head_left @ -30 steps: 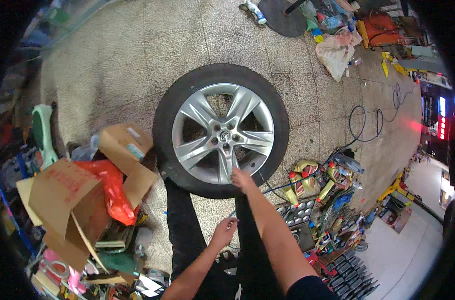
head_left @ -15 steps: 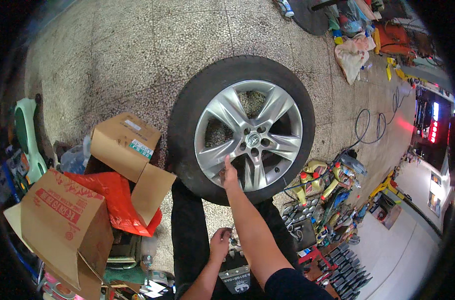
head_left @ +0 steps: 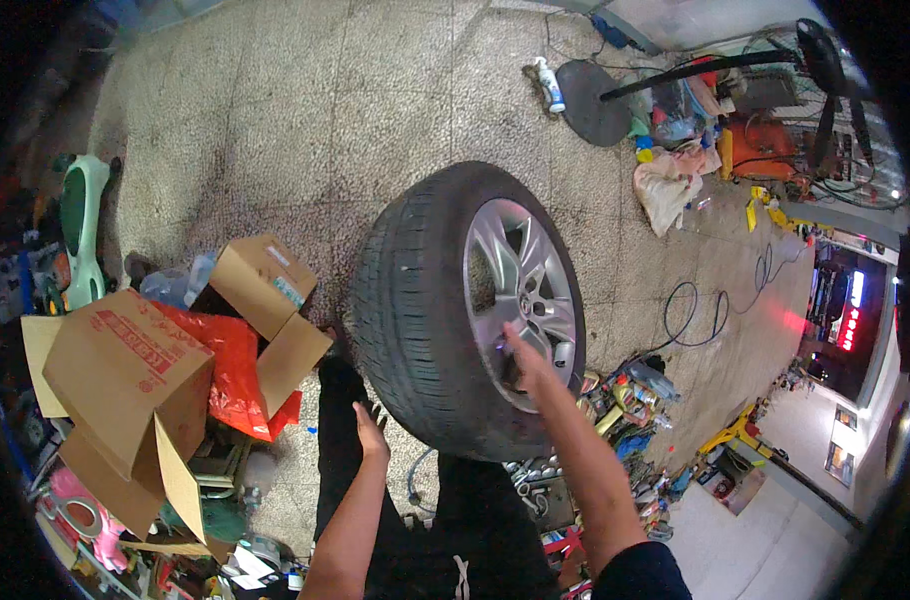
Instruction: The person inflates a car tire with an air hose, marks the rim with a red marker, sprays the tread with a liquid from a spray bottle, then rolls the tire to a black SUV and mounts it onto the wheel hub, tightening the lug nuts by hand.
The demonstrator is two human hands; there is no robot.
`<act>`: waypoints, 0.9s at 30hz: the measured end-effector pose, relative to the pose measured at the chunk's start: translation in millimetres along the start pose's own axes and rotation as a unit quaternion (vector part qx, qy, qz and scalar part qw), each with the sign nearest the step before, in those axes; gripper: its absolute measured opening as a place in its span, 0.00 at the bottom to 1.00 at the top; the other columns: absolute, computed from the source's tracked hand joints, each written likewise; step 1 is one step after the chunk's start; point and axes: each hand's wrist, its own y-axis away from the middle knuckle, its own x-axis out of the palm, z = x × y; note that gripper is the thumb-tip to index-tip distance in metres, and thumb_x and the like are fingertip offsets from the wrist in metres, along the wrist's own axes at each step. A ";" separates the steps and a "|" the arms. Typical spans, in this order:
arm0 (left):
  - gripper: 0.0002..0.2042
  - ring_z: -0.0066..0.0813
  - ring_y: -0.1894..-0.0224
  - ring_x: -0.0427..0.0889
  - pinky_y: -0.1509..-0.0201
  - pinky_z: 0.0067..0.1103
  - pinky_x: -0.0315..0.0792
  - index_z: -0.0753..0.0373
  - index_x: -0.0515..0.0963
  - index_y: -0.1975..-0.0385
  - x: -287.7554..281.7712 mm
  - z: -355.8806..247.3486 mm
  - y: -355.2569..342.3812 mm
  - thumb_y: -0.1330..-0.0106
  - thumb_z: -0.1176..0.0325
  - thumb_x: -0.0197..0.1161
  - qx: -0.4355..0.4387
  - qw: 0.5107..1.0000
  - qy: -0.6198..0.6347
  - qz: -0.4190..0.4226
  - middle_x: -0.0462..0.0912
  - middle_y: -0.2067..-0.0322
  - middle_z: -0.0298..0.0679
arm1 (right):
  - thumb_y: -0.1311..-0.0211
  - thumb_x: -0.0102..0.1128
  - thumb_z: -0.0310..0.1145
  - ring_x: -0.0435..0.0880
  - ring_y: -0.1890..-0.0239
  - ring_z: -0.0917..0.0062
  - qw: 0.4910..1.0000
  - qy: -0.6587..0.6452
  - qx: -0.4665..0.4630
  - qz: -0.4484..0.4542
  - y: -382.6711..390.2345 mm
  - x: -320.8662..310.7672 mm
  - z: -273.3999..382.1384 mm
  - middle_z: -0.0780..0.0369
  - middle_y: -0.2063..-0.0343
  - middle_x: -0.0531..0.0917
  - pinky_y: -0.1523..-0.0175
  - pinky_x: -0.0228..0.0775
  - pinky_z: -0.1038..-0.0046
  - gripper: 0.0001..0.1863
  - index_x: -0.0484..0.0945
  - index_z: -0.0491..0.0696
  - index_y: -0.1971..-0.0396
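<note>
Though obscured, bag [head_left: 235, 372] perhaps in carton [head_left: 125, 375]

The round rubber tyre [head_left: 445, 330] is black with grooved tread [head_left: 395, 325], its spoked metal rim [head_left: 527, 304] silver, the stone-chip floor [head_left: 355, 150] speckled grey-beige.

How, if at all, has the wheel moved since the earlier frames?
Yes: the wheel tipped up, tread now facing the cardboard box, rim turned away.

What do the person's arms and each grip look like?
The right arm has a short, dark sleeve; no sleeve shows on the left arm. The left grip and right grip wear no gloves. I see no watch.
</note>
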 end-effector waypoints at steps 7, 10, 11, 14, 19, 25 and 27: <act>0.41 0.36 0.31 0.58 0.28 0.29 0.49 0.65 0.49 0.29 171.9 -1.9 114.4 0.30 0.38 0.46 0.111 0.989 -0.005 0.094 0.57 0.30 0.40 | 0.28 0.46 0.53 0.74 0.40 0.68 0.882 0.395 -0.254 -0.030 132.5 -127.9 74.3 0.53 0.42 0.76 0.36 0.62 0.69 0.33 0.66 0.40 0.37; 0.41 0.36 0.30 0.55 0.27 0.29 0.48 0.65 0.47 0.28 203.3 -5.3 148.9 0.29 0.38 0.45 0.117 0.985 -0.116 0.052 0.53 0.29 0.42 | 0.25 0.43 0.47 0.73 0.40 0.70 0.890 0.359 -0.271 -0.069 141.2 -207.5 12.2 0.55 0.44 0.77 0.35 0.59 0.71 0.28 0.69 0.39 0.39; 0.42 0.37 0.29 0.54 0.27 0.28 0.47 0.67 0.46 0.28 215.0 -9.0 159.8 0.29 0.38 0.44 0.128 0.982 -0.121 0.064 0.52 0.29 0.45 | 0.25 0.38 0.50 0.72 0.40 0.70 0.866 0.308 -0.391 -0.048 146.0 -217.5 -5.6 0.56 0.44 0.77 0.33 0.56 0.71 0.29 0.70 0.42 0.39; 0.42 0.40 0.28 0.52 0.27 0.26 0.46 0.72 0.43 0.29 240.3 -5.7 179.4 0.27 0.39 0.42 0.172 0.969 -0.161 0.068 0.50 0.29 0.52 | 0.24 0.35 0.47 0.73 0.41 0.70 0.855 0.232 -0.456 -0.087 152.2 -234.7 -20.9 0.56 0.46 0.78 0.34 0.57 0.72 0.28 0.73 0.41 0.42; 0.37 0.44 0.31 0.57 0.28 0.29 0.50 0.74 0.50 0.32 280.0 10.4 201.2 0.25 0.46 0.43 0.262 0.927 -0.261 0.060 0.57 0.33 0.55 | 0.24 0.34 0.45 0.74 0.42 0.70 0.858 0.156 -0.462 -0.163 141.0 -262.0 -66.7 0.55 0.47 0.79 0.34 0.57 0.72 0.27 0.74 0.39 0.44; 0.30 0.51 0.39 0.66 0.33 0.34 0.57 0.75 0.56 0.35 343.4 27.4 253.3 0.27 0.56 0.50 0.395 0.809 -0.354 0.253 0.66 0.42 0.59 | 0.26 0.38 0.48 0.72 0.41 0.65 0.907 -0.058 -0.370 -0.194 100.6 -286.3 -171.1 0.55 0.43 0.75 0.34 0.58 0.66 0.27 0.70 0.43 0.40; 0.29 0.53 0.38 0.66 0.32 0.35 0.56 0.76 0.57 0.36 361.9 53.2 255.1 0.27 0.57 0.50 0.474 0.731 -0.400 0.284 0.66 0.41 0.60 | 0.27 0.41 0.48 0.72 0.41 0.63 0.928 -0.075 -0.312 -0.192 100.7 -303.6 -194.4 0.56 0.42 0.74 0.34 0.59 0.64 0.27 0.69 0.44 0.40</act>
